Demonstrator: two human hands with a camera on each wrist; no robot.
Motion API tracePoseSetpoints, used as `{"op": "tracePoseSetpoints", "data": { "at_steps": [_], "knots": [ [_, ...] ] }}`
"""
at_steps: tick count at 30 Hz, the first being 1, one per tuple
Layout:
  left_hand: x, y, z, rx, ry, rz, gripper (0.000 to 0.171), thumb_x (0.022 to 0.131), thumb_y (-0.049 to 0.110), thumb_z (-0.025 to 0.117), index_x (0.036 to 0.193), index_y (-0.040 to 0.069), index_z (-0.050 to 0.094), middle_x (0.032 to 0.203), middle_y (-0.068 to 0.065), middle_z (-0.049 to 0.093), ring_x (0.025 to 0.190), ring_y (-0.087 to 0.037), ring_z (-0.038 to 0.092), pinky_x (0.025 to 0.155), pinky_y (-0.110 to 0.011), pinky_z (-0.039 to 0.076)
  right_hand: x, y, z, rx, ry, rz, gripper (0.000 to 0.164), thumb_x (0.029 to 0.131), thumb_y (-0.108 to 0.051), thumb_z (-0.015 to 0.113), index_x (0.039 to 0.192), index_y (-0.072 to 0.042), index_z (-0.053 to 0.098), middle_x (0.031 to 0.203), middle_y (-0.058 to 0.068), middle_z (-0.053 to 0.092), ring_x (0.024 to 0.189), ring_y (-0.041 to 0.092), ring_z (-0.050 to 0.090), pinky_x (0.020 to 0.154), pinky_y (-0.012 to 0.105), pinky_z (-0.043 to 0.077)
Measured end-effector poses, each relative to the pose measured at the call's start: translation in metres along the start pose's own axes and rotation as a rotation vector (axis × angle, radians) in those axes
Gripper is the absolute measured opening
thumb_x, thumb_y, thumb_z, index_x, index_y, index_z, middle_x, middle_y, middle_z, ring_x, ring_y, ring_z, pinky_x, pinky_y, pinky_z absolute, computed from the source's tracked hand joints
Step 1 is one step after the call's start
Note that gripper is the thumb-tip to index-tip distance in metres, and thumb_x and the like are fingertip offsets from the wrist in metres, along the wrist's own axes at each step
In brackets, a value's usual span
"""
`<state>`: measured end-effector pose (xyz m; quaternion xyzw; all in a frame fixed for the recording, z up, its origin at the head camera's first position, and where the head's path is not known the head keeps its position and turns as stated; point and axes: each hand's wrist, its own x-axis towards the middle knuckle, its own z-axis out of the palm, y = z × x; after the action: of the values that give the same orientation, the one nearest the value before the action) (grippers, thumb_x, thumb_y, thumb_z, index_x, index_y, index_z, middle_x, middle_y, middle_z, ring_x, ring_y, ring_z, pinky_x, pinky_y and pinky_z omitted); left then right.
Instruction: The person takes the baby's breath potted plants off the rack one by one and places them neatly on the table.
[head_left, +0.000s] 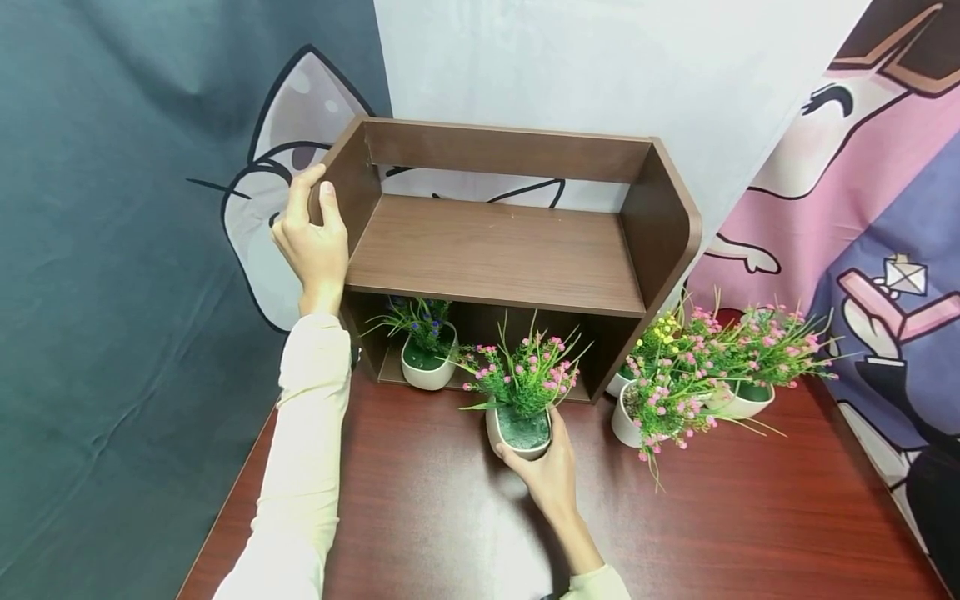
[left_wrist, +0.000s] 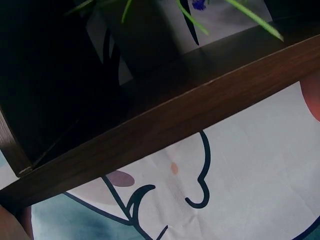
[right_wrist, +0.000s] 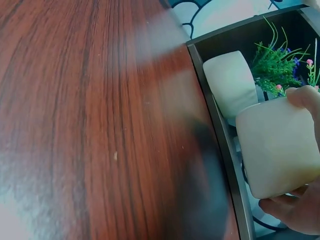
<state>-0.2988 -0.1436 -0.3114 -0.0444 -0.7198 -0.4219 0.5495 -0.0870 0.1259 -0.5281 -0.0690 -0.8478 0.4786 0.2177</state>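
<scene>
My right hand (head_left: 551,479) grips a white pot of pink artificial flowers (head_left: 528,371), thumb and fingers on opposite sides of it. The pot is held in front of the lower compartment of a brown wooden shelf (head_left: 495,250). In the right wrist view, the underside of this pot (right_wrist: 280,145) faces the camera. At the shelf's left side panel, my left hand (head_left: 311,242) holds the upper edge between thumb and fingers. A white pot with blue flowers (head_left: 429,367) stands inside the lower compartment at the left.
Right of the shelf, several white pots (head_left: 630,421) with pink and yellow flowers stand close together on the reddish-brown table (head_left: 420,517). One leans forward, its blooms hanging over the tabletop. Printed curtains (head_left: 135,250) surround the table.
</scene>
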Motion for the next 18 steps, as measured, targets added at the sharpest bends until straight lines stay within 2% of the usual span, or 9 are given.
{"op": "tracePoseSetpoints", "data": {
  "at_steps": [7, 15, 18],
  "knots": [
    [0.000, 0.000, 0.000, -0.003, 0.008, -0.003, 0.025, 0.092, 0.028, 0.056, 0.106, 0.013, 0.070, 0.106, 0.017, 0.066, 0.067, -0.027, 0.059, 0.065, -0.034, 0.039, -0.004, 0.004, -0.010, 0.015, -0.003, 0.046, 0.096, 0.059, -0.031, 0.087, 0.136, 0.000, 0.040, 0.130, 0.020, 0.049, 0.116, 0.032, 0.048, 0.096, 0.046, 0.035],
    [0.000, 0.000, 0.001, -0.001, 0.007, -0.009, 0.025, 0.093, 0.028, 0.055, 0.106, 0.014, 0.070, 0.104, 0.016, 0.067, 0.055, -0.025, 0.047, 0.061, -0.033, 0.035, -0.003, 0.006, -0.019, -0.030, 0.026, 0.044, 0.094, 0.059, -0.031, 0.087, 0.136, 0.001, 0.041, 0.130, 0.020, 0.050, 0.114, 0.034, 0.050, 0.094, 0.047, 0.035],
    [0.000, 0.000, 0.001, 0.000, 0.006, -0.009, 0.025, 0.093, 0.028, 0.055, 0.106, 0.013, 0.070, 0.104, 0.014, 0.067, 0.056, -0.025, 0.049, 0.061, -0.033, 0.035, -0.002, 0.007, -0.021, -0.053, 0.039, 0.034, 0.094, 0.059, -0.031, 0.087, 0.135, 0.001, 0.042, 0.130, 0.020, 0.050, 0.112, 0.035, 0.051, 0.092, 0.050, 0.035]
  ]
}}
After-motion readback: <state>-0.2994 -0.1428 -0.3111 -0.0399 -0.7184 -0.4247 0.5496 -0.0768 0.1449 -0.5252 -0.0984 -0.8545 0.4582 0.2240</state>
